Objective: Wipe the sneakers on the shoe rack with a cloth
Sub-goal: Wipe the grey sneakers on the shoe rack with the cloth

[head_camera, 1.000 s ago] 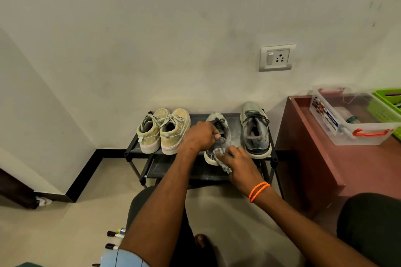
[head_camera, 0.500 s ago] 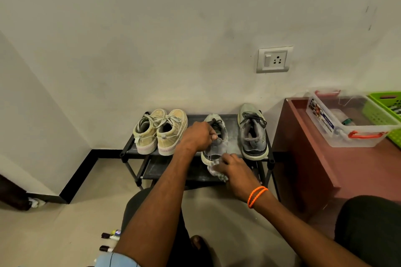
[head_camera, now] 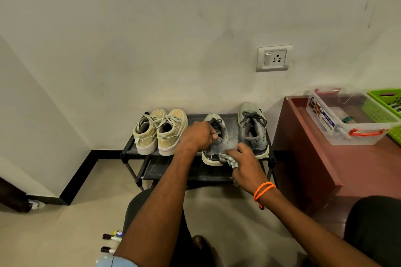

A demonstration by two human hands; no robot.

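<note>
**Grey sneaker held and wiped at the heel on the top shelf**

At the far left edge a dark object (head_camera: 13, 195) is cut off by the frame and cannot be identified. On the floor near the bottom edge lie a few markers (head_camera: 111, 237), partly hidden behind the left forearm.

The black shoe rack (head_camera: 132, 151) stands against the wall; its lower shelf is largely hidden by the arms. On the top shelf, left, sits a pair of beige sneakers (head_camera: 160, 132), heels toward the camera. Beside them, the left hand (head_camera: 198, 136) grips the collar of a grey sneaker (head_camera: 214, 147), fingers curled over the opening so the shoe's inside is hidden. The right hand (head_camera: 244, 166) holds a crumpled grey cloth (head_camera: 229, 159) pressed against that sneaker's heel; most of the cloth is covered by the fingers. The second grey sneaker (head_camera: 252, 130) stands just to the right, apart from the hands.

Further right, on a reddish-brown cabinet (head_camera: 303, 158), a clear plastic box (head_camera: 338, 119) with orange handles holds small items too blurred to name. A green basket (head_camera: 388, 106) behind it is cut off at the frame edge, its contents unclear.
</note>
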